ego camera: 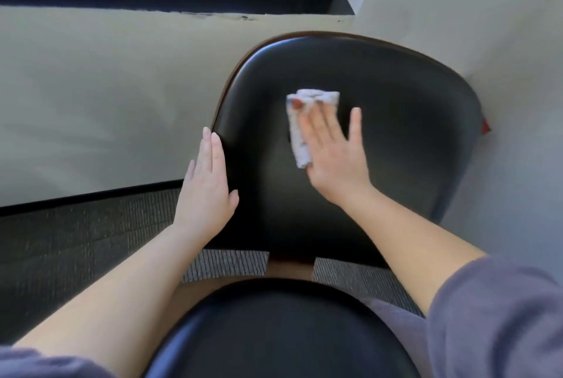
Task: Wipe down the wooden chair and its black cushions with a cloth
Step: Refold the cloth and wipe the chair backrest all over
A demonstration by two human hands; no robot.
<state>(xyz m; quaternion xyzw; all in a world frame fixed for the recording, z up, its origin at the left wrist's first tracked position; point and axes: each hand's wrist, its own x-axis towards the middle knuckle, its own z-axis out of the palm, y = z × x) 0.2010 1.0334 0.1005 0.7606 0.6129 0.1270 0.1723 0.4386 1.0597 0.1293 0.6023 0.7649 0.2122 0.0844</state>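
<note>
Seat cushion (283, 332) nearest. Right hand (330, 152), fingers flat, presses white cloth (297, 143) on back cushion (396, 140); left hand (207, 182), flat, empty, steadies wooden chair (291, 268). Best: overlapping strokes, even pressure (edges too).

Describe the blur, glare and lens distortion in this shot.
Head view: motion blur smears the wall, the carpet and the cloth under the right hand. Soft, even light leaves a pale sheen along the back cushion's upper-left edge and on the seat cushion. The wide lens slightly bows the baseboard.
</note>
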